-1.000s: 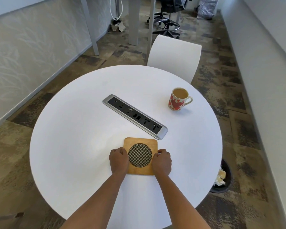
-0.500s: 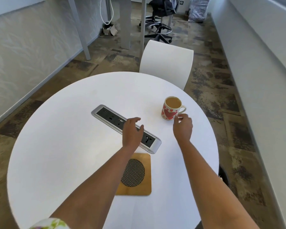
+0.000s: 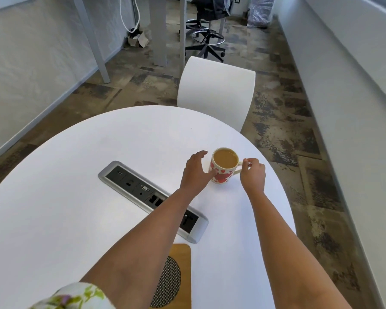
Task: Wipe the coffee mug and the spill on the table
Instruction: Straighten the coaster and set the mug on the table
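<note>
White with red hearts, the coffee mug stands full at the table's two o'clock. The right hand pinches its handle at three o'clock; the left hand, fingers spread, cups its nine o'clock side.

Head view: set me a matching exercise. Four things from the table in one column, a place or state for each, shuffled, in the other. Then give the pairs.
Things
1. coffee mug
2. right hand
3. power strip
4. wooden coaster

Places or states
A. set into the tabletop, with dark sockets
B. nearest the person, partly under the left forearm
C. full of light brown coffee, printed with red hearts
D. fingers at the mug's handle

Pairs: 1-C, 2-D, 3-A, 4-B
</note>
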Demonstrator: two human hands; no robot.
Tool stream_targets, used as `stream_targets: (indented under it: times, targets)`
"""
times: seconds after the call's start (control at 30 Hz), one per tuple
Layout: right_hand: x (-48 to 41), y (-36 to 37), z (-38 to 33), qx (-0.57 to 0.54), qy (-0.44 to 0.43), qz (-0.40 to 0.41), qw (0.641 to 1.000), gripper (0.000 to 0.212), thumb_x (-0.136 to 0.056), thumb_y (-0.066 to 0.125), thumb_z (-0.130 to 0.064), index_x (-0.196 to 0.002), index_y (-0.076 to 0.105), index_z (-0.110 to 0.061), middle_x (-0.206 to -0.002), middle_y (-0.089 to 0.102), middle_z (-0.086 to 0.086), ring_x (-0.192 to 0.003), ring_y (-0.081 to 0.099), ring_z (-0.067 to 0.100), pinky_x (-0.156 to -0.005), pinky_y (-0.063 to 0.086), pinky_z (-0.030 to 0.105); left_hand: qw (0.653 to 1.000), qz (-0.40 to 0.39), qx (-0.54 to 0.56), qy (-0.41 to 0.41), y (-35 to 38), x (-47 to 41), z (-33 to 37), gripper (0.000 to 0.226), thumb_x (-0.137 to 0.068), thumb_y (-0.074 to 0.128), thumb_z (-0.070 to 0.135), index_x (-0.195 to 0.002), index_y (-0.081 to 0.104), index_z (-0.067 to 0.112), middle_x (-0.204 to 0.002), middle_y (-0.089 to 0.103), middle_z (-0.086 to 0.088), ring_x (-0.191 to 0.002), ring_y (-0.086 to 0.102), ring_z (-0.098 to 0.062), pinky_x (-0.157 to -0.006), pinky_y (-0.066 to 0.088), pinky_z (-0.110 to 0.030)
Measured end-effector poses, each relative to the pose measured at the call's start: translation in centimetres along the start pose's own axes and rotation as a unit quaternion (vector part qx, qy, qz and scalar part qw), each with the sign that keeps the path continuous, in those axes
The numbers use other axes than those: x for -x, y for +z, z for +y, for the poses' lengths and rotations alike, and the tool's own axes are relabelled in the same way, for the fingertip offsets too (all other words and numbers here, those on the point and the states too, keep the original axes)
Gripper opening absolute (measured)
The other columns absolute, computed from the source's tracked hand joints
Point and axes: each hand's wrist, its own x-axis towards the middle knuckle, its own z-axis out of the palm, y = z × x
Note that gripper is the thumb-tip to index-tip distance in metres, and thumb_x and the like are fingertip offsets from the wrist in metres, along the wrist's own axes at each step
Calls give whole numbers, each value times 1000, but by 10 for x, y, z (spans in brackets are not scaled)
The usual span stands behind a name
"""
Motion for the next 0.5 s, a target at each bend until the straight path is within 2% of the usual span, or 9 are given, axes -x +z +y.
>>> stream_targets:
  times: [0.13, 0.23, 0.4, 0.5]
  targets:
    - [-11, 7, 10, -12, 9, -12, 1000, 41, -100, 32, -36, -118, 53, -6, -119, 51, 20, -109, 51, 36, -89, 40, 40, 999, -44, 10, -11, 13, -18, -3, 83, -73, 76, 23, -141, 29, 17, -145, 35, -6, -134, 32, -22, -109, 32, -41]
    - [-16, 11, 17, -18, 8, -21, 1000, 43, -100, 29, -39, -114, 53, -6, -113, 54, 18, -103, 53, 34, -86, 40, 40, 996, -73, 44, -23, 22, -26, -6, 93, -68, 81, 24, -142, 25, 18, -147, 33, -5, -135, 32, -21, -104, 32, -32]
    - [-21, 17, 21, -14, -14, -41, 999, 41, -101, 26, -39, -111, 52, -10, -105, 59, 13, -98, 54, 31, -81, 38, 38, 994, -70, 78, 1, 32, -31, -7, 87, -62, 84, 21, -134, 36, 21, -133, 46, 3, -124, 44, -19, -93, 40, -25]
    - [-20, 20, 23, -17, -21, -47, 999, 37, -101, 26, -37, -101, 52, -10, -97, 60, 7, -87, 50, 24, -75, 34, 34, 995, -60, 83, 14, 35, -32, -5, 83, -60, 86, 20, -129, 39, 23, -129, 51, 4, -118, 48, -16, -90, 42, -27]
